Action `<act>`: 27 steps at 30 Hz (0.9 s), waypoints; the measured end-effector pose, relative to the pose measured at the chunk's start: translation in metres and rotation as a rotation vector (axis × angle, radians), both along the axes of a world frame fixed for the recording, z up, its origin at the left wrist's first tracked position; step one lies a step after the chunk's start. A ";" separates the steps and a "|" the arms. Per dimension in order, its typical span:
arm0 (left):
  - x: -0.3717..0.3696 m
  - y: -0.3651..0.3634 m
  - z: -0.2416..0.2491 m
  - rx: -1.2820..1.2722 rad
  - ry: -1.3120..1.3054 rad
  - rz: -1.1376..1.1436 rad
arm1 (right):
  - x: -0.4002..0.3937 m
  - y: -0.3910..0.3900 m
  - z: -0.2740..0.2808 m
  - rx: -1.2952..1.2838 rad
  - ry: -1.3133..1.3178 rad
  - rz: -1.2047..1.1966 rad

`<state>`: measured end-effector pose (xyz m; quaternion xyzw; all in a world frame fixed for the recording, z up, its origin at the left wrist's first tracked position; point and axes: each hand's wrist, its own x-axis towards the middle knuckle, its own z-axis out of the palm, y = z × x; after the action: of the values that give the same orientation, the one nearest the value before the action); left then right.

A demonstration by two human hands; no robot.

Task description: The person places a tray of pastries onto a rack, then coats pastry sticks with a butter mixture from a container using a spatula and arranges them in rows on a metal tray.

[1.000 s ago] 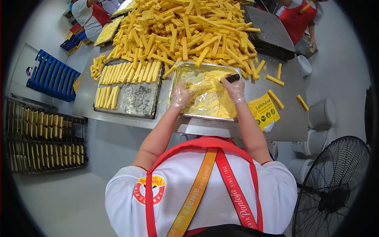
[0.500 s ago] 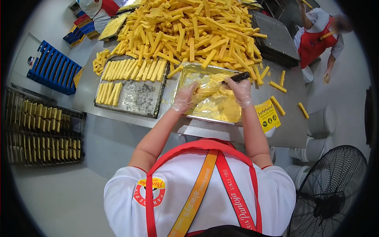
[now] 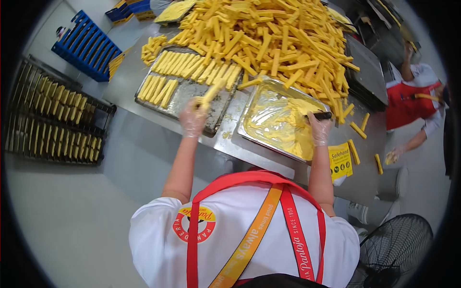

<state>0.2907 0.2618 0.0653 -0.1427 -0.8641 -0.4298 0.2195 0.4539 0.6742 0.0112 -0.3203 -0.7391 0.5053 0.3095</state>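
Note:
In a clear plastic glove, my left hand [image 3: 193, 118] grips a yellow bread stick [image 3: 213, 92] smeared with spread, above the dark baking tray [image 3: 185, 113]. Rows of coated sticks [image 3: 161, 90] lie on that tray, at its back and left. My gloved right hand [image 3: 321, 129] is closed around the black handle [image 3: 323, 115] of a spreading tool. Its blade is hard to make out against the yellow spread [image 3: 303, 129] in the shallow metal pan [image 3: 269, 140]. This pan sits right of the baking tray.
A large heap of bread sticks [image 3: 269, 38] covers the back of the metal table [image 3: 120, 91]. Stacked dark trays [image 3: 367, 67] stand behind right. A yellow glove packet [image 3: 341, 161] lies near the front edge. Left is a loaded rack [image 3: 57, 115]; a co-worker [image 3: 408, 101] stands at right.
My left hand has moved left from the pan to over the baking tray, carrying a coated bread stick. My right hand stays at the pan with the tool. The view has shifted.

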 end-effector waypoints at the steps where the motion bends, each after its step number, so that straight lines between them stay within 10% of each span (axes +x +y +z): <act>1: -0.014 -0.028 -0.014 -0.014 0.017 0.089 | -0.001 -0.007 0.007 -0.081 0.039 0.014; 11: -0.071 -0.110 -0.065 -0.399 0.054 0.350 | -0.009 -0.035 0.036 -0.036 -0.077 0.048; 14: -0.062 -0.089 -0.049 -0.358 0.099 0.401 | -0.001 -0.071 0.040 0.337 -0.084 0.200; 16: -0.053 -0.062 -0.020 -0.380 0.104 0.367 | 0.005 -0.096 0.055 0.103 -0.064 0.488; 20: -0.066 0.025 -0.002 -0.235 0.237 -0.210 | -0.010 -0.044 0.049 -0.127 -0.229 0.362; 24: -0.065 0.109 -0.004 -0.245 0.125 -0.595 | -0.020 -0.032 0.046 0.568 -0.325 -0.002; 27: -0.079 0.150 -0.021 -0.280 0.173 -0.712 | -0.009 -0.075 0.072 0.413 -0.278 0.532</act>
<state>0.2121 0.4117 0.0444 -0.4980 -0.7891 -0.3435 0.1070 0.4452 0.5993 0.0832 -0.1132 -0.9180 0.3599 0.1221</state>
